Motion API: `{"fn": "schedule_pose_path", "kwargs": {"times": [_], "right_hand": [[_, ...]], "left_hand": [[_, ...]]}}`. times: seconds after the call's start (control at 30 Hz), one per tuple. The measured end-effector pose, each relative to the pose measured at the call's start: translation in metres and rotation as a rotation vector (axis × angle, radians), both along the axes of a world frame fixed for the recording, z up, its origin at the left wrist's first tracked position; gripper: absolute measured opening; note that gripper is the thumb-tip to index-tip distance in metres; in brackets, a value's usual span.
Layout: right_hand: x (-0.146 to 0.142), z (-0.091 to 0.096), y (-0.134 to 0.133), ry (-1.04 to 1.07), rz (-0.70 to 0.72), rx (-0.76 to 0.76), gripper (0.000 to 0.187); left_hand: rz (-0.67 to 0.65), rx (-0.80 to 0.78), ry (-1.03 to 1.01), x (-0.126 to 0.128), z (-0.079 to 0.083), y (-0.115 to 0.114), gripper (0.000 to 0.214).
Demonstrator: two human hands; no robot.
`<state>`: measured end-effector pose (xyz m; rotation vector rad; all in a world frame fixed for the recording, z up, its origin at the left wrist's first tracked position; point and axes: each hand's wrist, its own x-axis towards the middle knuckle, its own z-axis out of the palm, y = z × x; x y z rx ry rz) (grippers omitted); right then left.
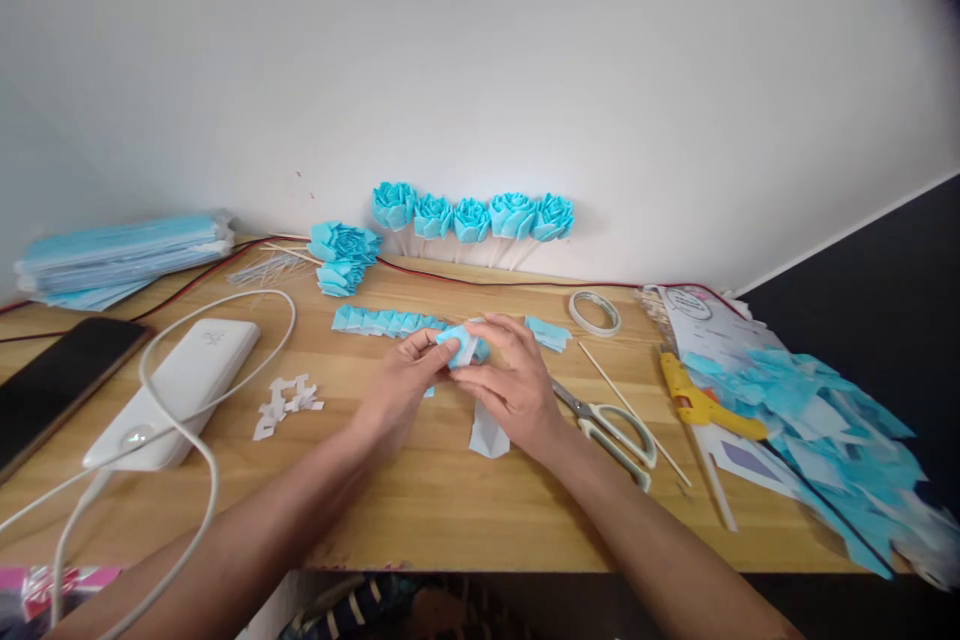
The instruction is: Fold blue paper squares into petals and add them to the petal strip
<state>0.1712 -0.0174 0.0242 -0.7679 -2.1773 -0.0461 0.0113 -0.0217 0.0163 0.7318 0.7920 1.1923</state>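
Observation:
Both hands meet over the middle of the table around a small folded blue-and-white petal piece (466,344). My left hand (401,372) pinches its left side between thumb and fingers. My right hand (517,375) has its fingers closed on the right side, partly covering it. Below my right hand lies a pale loose piece (489,432). Just behind the hands runs a row of folded blue petals (386,321), and a flat blue piece (548,333) rests to the right. Scissors (611,430) lie beside my right wrist.
Several blue flowers on sticks (471,220) lean against the wall, with more flowers (343,255) lying at left. Rightward are a tape roll (594,313), a thin stick (634,410), a yellow glue gun (701,402) and blue scraps (832,430). A power bank (180,390) trails a looping cable.

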Motion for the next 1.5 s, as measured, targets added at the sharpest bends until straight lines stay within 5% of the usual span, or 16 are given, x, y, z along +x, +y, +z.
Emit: {"fn": "schedule_pose_path", "kwargs": {"times": [0.27,0.47,0.87,1.5], "right_hand": [[0.0026,-0.0014,0.0038,0.019,0.012,-0.067,0.013],[0.0066,-0.0007,0.0029,-0.126,-0.018,0.009,0.036],[0.0059,0.0028,0.0043,0.009,0.001,-0.061,0.012],[0.0033,-0.0006,0.0021,0.435,-0.032,-0.654,0.006]], "left_hand": [[0.020,-0.004,-0.002,0.0000,0.0010,-0.0005,0.027],[0.032,-0.005,0.020,-0.0006,-0.0011,0.0005,0.025],[-0.031,0.001,-0.043,0.0028,-0.0006,-0.0022,0.022],[-0.028,0.091,0.261,-0.0008,-0.0016,-0.0018,0.027]]}}
